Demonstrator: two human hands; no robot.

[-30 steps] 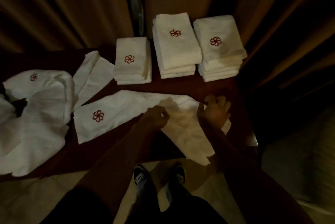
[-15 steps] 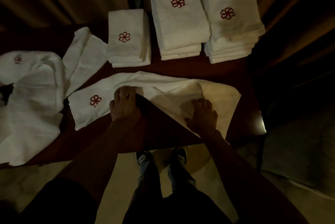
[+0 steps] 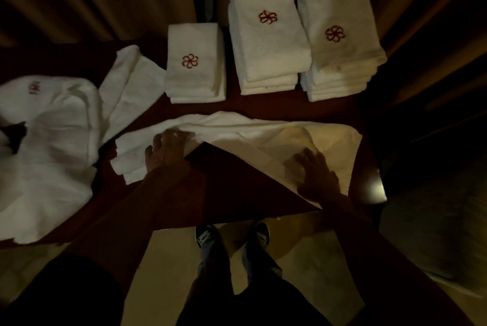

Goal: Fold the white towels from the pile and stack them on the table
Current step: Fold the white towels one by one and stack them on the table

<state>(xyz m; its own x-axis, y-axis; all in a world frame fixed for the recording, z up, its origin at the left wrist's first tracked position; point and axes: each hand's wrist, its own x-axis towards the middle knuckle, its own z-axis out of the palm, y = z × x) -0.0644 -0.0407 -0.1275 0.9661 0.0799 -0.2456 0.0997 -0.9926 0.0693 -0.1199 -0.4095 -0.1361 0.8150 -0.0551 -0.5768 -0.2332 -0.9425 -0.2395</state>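
Stacks (image 3: 268,35) of folded towels sit at the back of the counter (image 3: 237,186), one towel (image 3: 263,130) lies half folded under the flat open left hand (image 3: 166,153) and right hand (image 3: 316,175), and the pile (image 3: 52,141) on the left waits.

Three folded towel stacks (image 3: 268,38) sit across the desk's (image 3: 237,188) upper centre; below them lies a spread towel (image 3: 250,130); the unfolded pile (image 3: 50,146) fills the left.
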